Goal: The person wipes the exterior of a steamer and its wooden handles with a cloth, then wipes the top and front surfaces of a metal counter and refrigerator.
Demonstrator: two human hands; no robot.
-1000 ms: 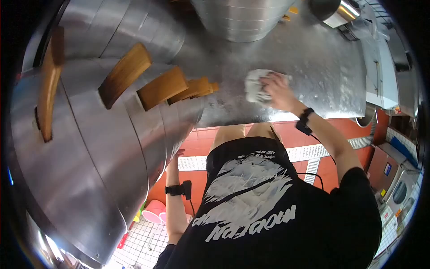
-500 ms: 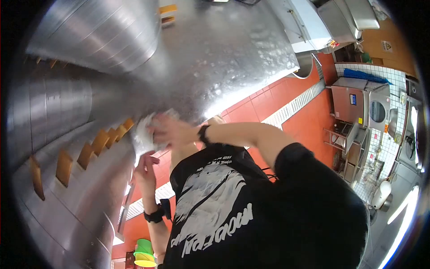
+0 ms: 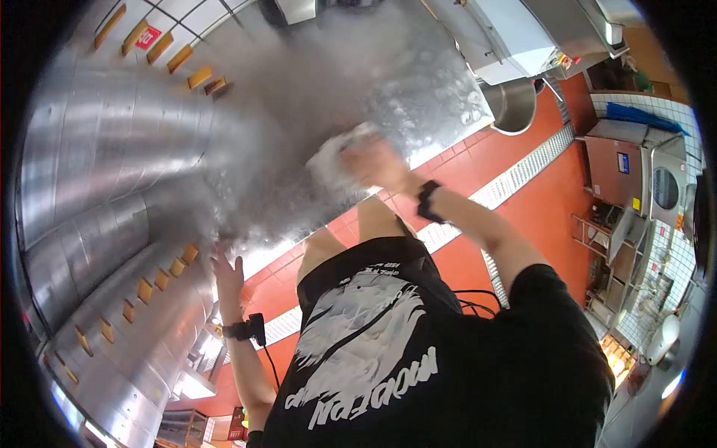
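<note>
My right hand [image 3: 366, 160], blurred by motion, presses a white cloth [image 3: 334, 158] over the steel counter [image 3: 426, 97]. Its fingers are bent over the cloth, near the counter's front edge. Further left, my left hand [image 3: 228, 275] is held up with its fingers apart and nothing in it. Its fingertips are right by the counter's front edge, beside the large stacked metal cylinders [image 3: 112, 127]. Steam or mist hazes the counter between the hands and the cylinders. Wet patches shine on the counter's right part.
Wooden tabs [image 3: 160, 46] stick out from the cylinders. A round metal basin [image 3: 511, 104] sits at the counter's right end. Red tiled floor [image 3: 515, 216] with a drain grate [image 3: 523, 168] runs behind, and a steel machine [image 3: 620, 164] stands at far right.
My right hand has swept the cloth to the right along the counter. My left hand has come away from the cloth and shifted slightly left. The camera view has turned a little.
</note>
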